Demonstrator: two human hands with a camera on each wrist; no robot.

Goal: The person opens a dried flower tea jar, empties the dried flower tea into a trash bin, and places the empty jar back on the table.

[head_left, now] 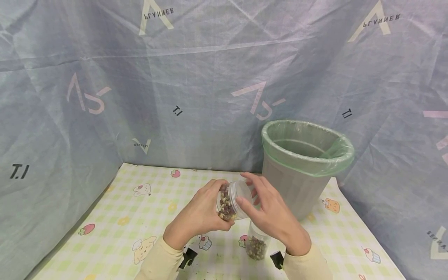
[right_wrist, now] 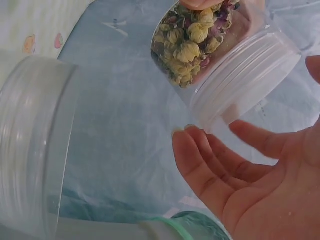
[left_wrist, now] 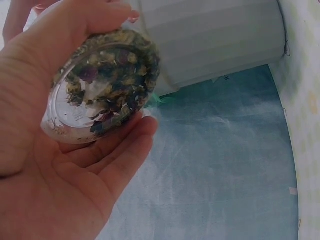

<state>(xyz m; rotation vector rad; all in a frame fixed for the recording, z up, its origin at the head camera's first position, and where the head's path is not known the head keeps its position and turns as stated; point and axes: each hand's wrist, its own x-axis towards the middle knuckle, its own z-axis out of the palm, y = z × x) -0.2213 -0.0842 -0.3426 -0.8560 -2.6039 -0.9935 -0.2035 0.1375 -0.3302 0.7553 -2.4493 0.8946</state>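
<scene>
My left hand (head_left: 199, 212) grips a clear plastic jar (head_left: 225, 206) of dried flower buds, thumb and fingers round its body. The jar is tilted above the table, its ribbed clear lid (head_left: 241, 196) turned toward my right hand. In the left wrist view the jar's base (left_wrist: 75, 107) faces the camera, with buds (left_wrist: 112, 75) heaped to one side. My right hand (head_left: 271, 210) is beside the lid, fingers spread and loosely bent, one fingertip right at its rim. A second jar (head_left: 256, 247) with buds stands upright below, its top partly behind my right hand.
A grey bin (head_left: 283, 182) with a green liner (head_left: 308, 165) stands behind my right hand. The table has a green checked cloth (head_left: 157, 210) with small dark crumbs near the front. Grey-blue curtains (head_left: 210, 85) hang round the back and sides.
</scene>
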